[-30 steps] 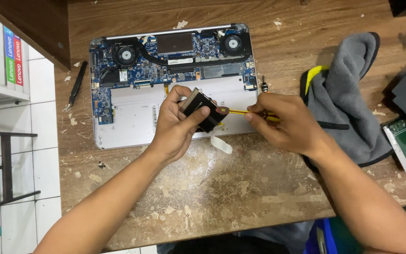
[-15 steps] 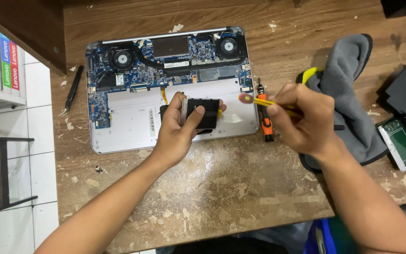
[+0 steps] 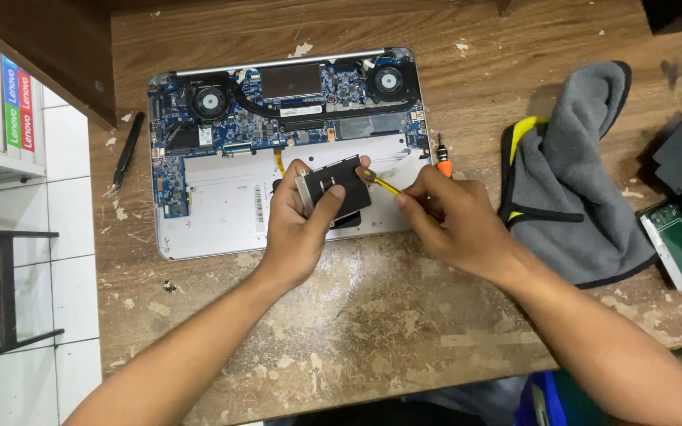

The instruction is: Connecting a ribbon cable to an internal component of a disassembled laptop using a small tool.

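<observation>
Since half a second ago, the right hand [image 3: 455, 221] has moved back beside the left hand [image 3: 303, 229], its fingers pinched shut on a thin yellow tool [image 3: 380, 184] whose tip now touches the flat black rectangular part [image 3: 337, 189]. The left hand clasps that metal-edged part just above the open laptop [image 3: 222, 213]. Beyond lie blue circuit boards and two round fans [image 3: 211, 101]; a soft grey cloth [image 3: 586, 181] sits crumpled on the worn wooden surface [image 3: 372, 331].

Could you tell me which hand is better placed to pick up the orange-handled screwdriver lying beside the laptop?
Probably right: the right hand lies next to the screwdriver, though it pinches a yellow tool. The left hand grips the black panel.
</observation>
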